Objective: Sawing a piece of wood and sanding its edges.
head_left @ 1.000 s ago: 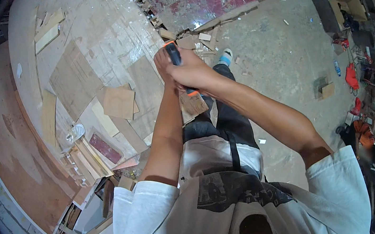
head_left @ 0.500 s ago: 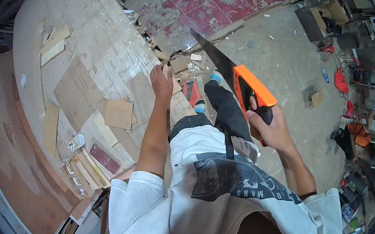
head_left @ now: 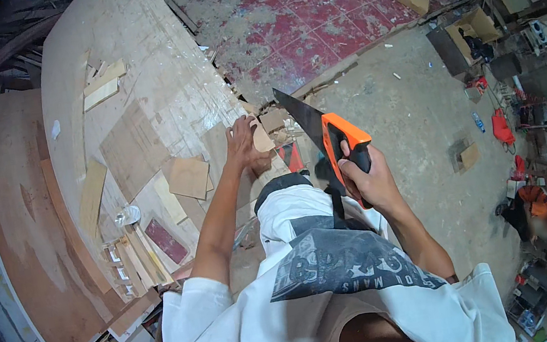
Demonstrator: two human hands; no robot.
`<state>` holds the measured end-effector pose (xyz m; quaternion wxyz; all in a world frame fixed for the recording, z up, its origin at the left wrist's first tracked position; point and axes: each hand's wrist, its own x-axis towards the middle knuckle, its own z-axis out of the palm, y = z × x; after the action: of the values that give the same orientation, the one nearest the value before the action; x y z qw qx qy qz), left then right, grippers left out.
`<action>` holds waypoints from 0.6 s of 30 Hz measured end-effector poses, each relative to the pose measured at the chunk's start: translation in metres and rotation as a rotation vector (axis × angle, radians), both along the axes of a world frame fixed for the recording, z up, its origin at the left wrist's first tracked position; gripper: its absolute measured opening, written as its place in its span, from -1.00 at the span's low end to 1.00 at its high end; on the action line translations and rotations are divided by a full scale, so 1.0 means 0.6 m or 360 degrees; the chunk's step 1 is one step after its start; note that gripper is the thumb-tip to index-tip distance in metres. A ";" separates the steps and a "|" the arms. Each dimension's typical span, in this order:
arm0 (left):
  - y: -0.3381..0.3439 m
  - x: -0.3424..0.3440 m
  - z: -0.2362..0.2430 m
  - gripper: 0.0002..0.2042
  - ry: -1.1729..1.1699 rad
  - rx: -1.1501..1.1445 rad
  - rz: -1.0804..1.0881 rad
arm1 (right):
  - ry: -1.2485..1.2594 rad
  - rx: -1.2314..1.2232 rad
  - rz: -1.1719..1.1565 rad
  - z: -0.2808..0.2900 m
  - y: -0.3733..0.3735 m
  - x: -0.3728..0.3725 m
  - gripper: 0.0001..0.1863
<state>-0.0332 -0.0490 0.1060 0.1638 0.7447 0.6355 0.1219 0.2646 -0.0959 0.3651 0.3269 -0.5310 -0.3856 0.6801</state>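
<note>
My right hand [head_left: 370, 175] is wrapped round the black and orange handle of a handsaw [head_left: 347, 138]. The dark blade points up and away to the left, its tip in the air off the bench's right edge. My left hand [head_left: 240, 144] has its fingers bent on a small wooden board [head_left: 262, 137] at the right edge of the workbench [head_left: 168, 67]. Part of that board is hidden under the hand. Between the saw blade and the board there is a gap.
Thin wood offcuts, a square piece [head_left: 188, 176] and a clear cup [head_left: 128, 215] lie on the bench. A brown panel [head_left: 29, 226] runs along the far left. Wood scraps lie on the floor beyond the bench edge; tools and boxes [head_left: 477, 27] crowd the right side.
The handsaw has come left and nearer my body, closer to the bench edge. My left hand has shifted its fingers onto the small board, and the view has turned slightly.
</note>
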 end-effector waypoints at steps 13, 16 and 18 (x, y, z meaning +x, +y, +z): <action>-0.130 0.144 0.365 -0.11 -0.0525 0.0658 -0.0124 | -0.0192 0.0245 0.0382 0.017 -0.014 0.080 -0.88; -0.155 0.169 0.398 -0.12 -0.0486 0.0599 -0.0124 | -0.0140 0.0214 0.0400 0.019 -0.029 0.098 -0.88; -0.171 0.182 0.413 -0.14 -0.0457 0.0573 -0.0125 | -0.0115 0.0194 0.0401 0.016 -0.041 0.108 -0.88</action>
<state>0.0762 -0.1515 0.3536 0.1217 0.7611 0.5443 0.3313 0.3295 -0.1203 0.3749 0.2565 -0.4818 -0.5013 0.6714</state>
